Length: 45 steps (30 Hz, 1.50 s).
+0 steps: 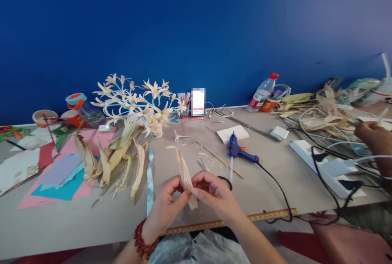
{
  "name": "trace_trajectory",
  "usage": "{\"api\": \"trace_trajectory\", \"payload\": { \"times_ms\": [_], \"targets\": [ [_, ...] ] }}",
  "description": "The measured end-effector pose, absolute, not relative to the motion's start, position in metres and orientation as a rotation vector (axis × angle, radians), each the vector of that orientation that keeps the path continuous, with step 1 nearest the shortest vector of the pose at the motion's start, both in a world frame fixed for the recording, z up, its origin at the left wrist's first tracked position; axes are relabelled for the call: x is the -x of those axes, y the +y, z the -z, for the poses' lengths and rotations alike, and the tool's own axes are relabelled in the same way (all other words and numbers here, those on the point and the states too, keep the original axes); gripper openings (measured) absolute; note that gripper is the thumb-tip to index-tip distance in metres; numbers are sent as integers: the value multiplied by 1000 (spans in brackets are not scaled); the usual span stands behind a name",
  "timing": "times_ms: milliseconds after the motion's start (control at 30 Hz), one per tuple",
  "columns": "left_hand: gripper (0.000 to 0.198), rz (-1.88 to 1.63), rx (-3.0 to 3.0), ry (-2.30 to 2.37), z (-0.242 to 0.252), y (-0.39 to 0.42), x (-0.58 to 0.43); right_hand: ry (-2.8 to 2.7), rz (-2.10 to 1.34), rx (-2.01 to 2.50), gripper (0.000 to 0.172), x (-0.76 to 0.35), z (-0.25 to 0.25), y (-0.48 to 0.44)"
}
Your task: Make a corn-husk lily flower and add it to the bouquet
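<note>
Between my two hands a pale dried corn husk (183, 166) stands upright, its tip pointing away from me. The fingers of my left hand (171, 196) pinch it from the left. My right hand (214, 194) grips the same husk near its lower part, thumb toward the other thumb. Just beyond my right hand lie scissors (203, 165), partly hidden by it. A light blue ribbon (150, 178) runs along the table left of my left hand. More dried corn husks (118, 154) are heaped farther left.
A blue glue gun (237, 149) with a trailing black cord and a thin stick (220, 160) lie ahead right. Husk flowers (137, 105) stand at the back. A power strip (324, 170) and another person's hand (372, 135) are at right. A bottle (261, 92) leans by the wall.
</note>
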State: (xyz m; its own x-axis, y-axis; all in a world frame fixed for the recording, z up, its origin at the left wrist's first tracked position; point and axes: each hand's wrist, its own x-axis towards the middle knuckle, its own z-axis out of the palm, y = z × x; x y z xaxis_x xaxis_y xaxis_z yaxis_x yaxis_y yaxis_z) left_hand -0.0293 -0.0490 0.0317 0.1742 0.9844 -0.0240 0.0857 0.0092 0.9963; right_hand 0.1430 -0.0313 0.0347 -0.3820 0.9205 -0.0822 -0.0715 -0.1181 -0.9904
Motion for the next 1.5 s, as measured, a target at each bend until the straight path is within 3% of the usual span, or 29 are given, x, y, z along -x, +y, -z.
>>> {"api": "trace_trajectory", "payload": {
  "times_ms": [333, 600, 967, 1500],
  "targets": [
    [15, -988, -1045, 961, -30, -51, 26, -960, -2000, 878, 23, -144, -25, -24],
    [17, -998, -1323, 1154, -27, -53, 29, -1236, -1869, 952, 23, -142, -26, -19],
    [17, -1021, -1522, 1292, -33, -54, 30, -1391, -1701, 992, 4, -136, -18, -20],
    [20, -992, -1447, 1330, -31, -54, 32, -1682, -1522, 1149, 6, -139, -27, -21]
  ]
}}
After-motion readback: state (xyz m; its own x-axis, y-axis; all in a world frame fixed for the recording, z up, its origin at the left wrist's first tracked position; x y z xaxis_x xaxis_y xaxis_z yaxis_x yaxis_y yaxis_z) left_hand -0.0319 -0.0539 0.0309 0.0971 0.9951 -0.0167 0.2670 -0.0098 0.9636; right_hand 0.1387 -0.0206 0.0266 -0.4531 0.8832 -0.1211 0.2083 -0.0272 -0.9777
